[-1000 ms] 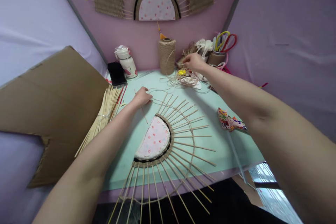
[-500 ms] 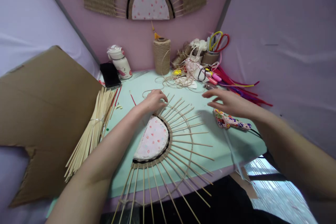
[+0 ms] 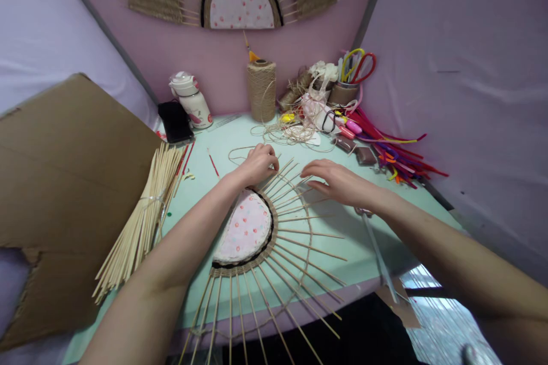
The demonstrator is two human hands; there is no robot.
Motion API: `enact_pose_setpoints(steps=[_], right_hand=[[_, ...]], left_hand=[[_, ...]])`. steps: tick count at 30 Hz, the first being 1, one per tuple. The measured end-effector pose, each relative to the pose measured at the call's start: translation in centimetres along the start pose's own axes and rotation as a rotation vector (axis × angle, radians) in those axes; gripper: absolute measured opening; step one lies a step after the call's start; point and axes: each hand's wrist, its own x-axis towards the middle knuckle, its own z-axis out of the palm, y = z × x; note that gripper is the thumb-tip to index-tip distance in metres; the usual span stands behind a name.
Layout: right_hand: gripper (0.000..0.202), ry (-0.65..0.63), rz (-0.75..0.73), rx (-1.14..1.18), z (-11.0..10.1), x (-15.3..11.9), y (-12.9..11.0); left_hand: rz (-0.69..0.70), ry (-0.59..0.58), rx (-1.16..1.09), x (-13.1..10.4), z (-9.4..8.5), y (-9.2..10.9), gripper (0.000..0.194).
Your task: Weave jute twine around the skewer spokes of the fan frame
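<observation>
A half-round fan-shaped piece lies on the pale green table, with a white dotted centre (image 3: 245, 226), a black and tan woven rim (image 3: 270, 239) and thin wooden sticks (image 3: 310, 232) spreading outward. A loop of twine (image 3: 310, 222) crosses the sticks in an arc. My left hand (image 3: 261, 163) has its fingers curled at the upper sticks, around something I cannot make out. Over the upper right stick tips, my right hand (image 3: 331, 178) hovers with thumb and fingers apart, holding nothing.
A bundle of sticks (image 3: 149, 211) and cardboard (image 3: 81, 182) lie at the left. Behind stand a white bottle (image 3: 194, 102) and a twine spool (image 3: 262, 91). Tangled twine, scissors (image 3: 363, 68) and coloured pipe cleaners (image 3: 398, 151) are at the back right. A glue gun (image 3: 363, 211) is mostly hidden under my right arm.
My right hand has moved left, from beside the fan to above its upper sticks. My left hand stays at the upper sticks. The view has shifted slightly.
</observation>
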Motion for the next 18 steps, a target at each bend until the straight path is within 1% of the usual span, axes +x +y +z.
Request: enact_pose_setpoints(steps=[2, 4, 6, 8, 11, 13, 16, 18], right_hand=[[0.027, -0.003, -0.05, -0.028, 0.9, 2.6, 0.5], [0.029, -0.009, -0.078, -0.049, 1.8, 4.5, 1.0], [0.029, -0.026, -0.086, -0.06, 2.6, 5.7, 1.6], [0.029, -0.042, -0.088, -0.061, 3.4, 6.3, 2.0], [0.028, -0.047, -0.085, -0.059, 4.0, 6.7, 2.3], [0.029, -0.038, -0.076, -0.05, 3.8, 6.5, 2.3], [0.031, 0.05, -0.038, -0.028, 2.6, 5.3, 1.9], [0.034, 0.139, 0.013, -0.029, 1.2, 3.2, 1.6]], left_hand=[[0.0, 0.012, -0.014, -0.1, 0.1, -0.2, 0.013], [-0.002, 0.028, -0.029, -0.2, 0.3, -0.3, 0.013], [-0.006, 0.04, -0.042, -0.2, 0.5, -0.4, 0.014], [-0.012, 0.048, -0.047, -0.3, 0.6, -0.4, 0.015], [-0.023, 0.059, -0.05, -0.4, 0.8, -0.4, 0.016], [-0.023, 0.065, -0.057, -0.5, 0.7, -0.4, 0.016], [-0.021, 0.065, -0.067, -0.5, 0.6, -0.4, 0.016], [-0.027, 0.054, -0.07, -0.6, 0.4, -0.5, 0.015]])
